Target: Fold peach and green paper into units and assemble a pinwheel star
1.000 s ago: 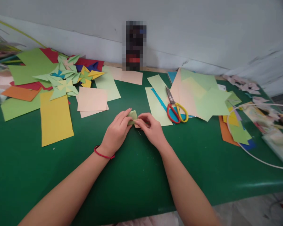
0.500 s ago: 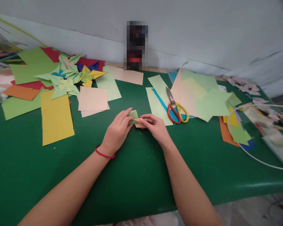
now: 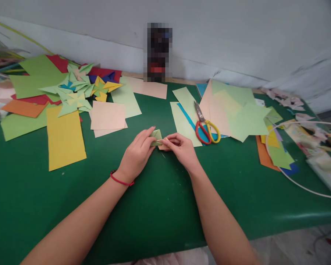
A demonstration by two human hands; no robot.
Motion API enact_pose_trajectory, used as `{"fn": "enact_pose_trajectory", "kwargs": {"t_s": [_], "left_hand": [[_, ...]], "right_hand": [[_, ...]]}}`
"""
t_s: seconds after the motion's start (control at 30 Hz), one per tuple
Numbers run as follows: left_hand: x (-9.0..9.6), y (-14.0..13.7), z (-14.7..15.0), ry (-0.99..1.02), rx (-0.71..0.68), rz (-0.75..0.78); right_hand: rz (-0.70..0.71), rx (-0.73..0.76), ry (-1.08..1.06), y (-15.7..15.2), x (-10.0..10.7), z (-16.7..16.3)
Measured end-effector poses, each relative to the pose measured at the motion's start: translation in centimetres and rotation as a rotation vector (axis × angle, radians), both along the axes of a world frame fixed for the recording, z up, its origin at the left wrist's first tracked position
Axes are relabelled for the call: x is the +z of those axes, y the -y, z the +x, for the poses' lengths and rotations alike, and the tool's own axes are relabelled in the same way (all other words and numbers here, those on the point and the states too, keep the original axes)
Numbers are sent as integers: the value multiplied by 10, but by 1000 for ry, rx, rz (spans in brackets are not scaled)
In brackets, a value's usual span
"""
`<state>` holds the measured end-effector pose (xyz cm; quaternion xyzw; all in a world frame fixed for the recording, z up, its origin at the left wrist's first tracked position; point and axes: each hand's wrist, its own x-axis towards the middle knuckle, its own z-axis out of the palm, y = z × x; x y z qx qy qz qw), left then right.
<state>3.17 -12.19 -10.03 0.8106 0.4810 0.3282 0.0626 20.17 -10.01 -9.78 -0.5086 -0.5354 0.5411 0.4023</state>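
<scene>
Between my fingertips, just above the green table [image 3: 165, 206], are two small folded papers that meet. My left hand [image 3: 138, 151] pinches the light green folded paper [image 3: 156, 135]. A peach folded paper [image 3: 162, 146] is pinched between the thumb and fingers of my right hand [image 3: 182, 149]. Its tip touches the green piece; whether it is tucked inside I cannot tell. Fingers partly cover both pieces. Scissors [image 3: 202, 123] with one red and one yellow handle lie beyond my right hand, on pale green and blue paper strips.
Folded paper stars [image 3: 78, 92] lie on coloured sheets at the back left. A yellow sheet [image 3: 65, 140] and a peach sheet [image 3: 108, 116] are left of my hands. Large pale green sheets [image 3: 234, 106] lie back right, near a white cable [image 3: 289, 182]. A pixelated object [image 3: 158, 53] stands against the wall.
Both hands stay in nearly the same place, holding the same two papers. The whole view has shifted very slightly.
</scene>
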Motion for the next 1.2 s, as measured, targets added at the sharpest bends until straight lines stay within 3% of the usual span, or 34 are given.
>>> {"fn": "enact_pose_trajectory", "kwargs": {"t_s": [0.4,0.8,1.2], "left_hand": [[0,0,0,-1,11,2],[2,1,0,-69,2,23],[1,2,0,-105,-22,24]], "right_hand": [[2,34,1,2,2,-2],[228,29,187,2,3,-2],[243,53,202,2,2,-2]]}}
